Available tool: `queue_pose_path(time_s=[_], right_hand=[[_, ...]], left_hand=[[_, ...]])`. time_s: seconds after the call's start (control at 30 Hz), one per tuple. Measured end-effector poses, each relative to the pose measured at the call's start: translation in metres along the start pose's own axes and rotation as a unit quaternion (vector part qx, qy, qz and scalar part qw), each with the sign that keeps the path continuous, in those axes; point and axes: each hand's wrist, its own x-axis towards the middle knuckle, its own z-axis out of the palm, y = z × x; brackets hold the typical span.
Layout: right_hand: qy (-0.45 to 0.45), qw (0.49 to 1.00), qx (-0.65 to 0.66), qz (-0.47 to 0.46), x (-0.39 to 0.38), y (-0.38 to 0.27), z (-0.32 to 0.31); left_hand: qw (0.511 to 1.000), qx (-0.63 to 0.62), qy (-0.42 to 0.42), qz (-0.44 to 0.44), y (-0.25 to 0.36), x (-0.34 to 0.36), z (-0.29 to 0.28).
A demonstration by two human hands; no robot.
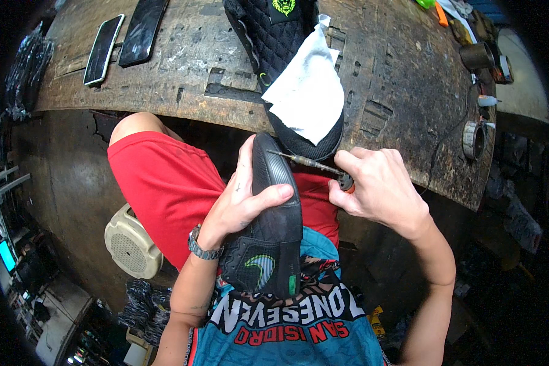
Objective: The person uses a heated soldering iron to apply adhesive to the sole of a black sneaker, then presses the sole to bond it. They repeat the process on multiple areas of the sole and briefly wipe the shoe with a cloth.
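Note:
My left hand [241, 204] grips a black shoe [256, 250] held upright over my lap, toe toward the bench, thumb across the sole's side. The shoe carries a curved pale logo edged green. My right hand [375, 186] is closed on a thin metal-shafted hot-iron-like tool [314, 163] with an orange and black handle, its tip at the shoe's sole edge near the toe. Just beyond stands another black quilted shoe [256, 30] with a crumpled white sheet [305, 91] over its front part, at the near edge of the wooden bench [396, 73].
Two phones [143, 33] lie at the bench's back left. Metal cans [476, 56], a tape roll [473, 140], a cord and small items line the right side. A plastic stool [131, 241] stands by my left leg. Dark bundles [140, 305] lie on the floor.

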Motion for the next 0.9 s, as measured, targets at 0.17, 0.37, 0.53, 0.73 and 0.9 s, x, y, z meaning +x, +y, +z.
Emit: queue_pose_path(time_s=[0.17,0.37,0.53,0.73,0.9], right_hand=[[0.016,1.0,0.009,0.005,0.001,-0.002,0.001],[0.01,0.993,0.119,0.001,-0.017,-0.009,-0.015],[0.053,0.945,0.318,0.056,-0.041,-0.014,-0.014],[0.115,0.86,0.481,0.126,-0.065,-0.022,0.021],[0.114,0.854,0.493,0.123,-0.086,-0.035,0.027]], left_hand=[[1.0,0.0,0.0,0.005,-0.001,0.001,0.001],[0.998,0.021,0.02,0.051,0.011,-0.008,-0.003],[0.989,0.045,0.051,0.133,0.029,-0.035,-0.006],[0.957,0.114,0.076,0.257,0.036,-0.06,0.002],[0.931,0.174,0.092,0.306,0.034,-0.071,0.013]])
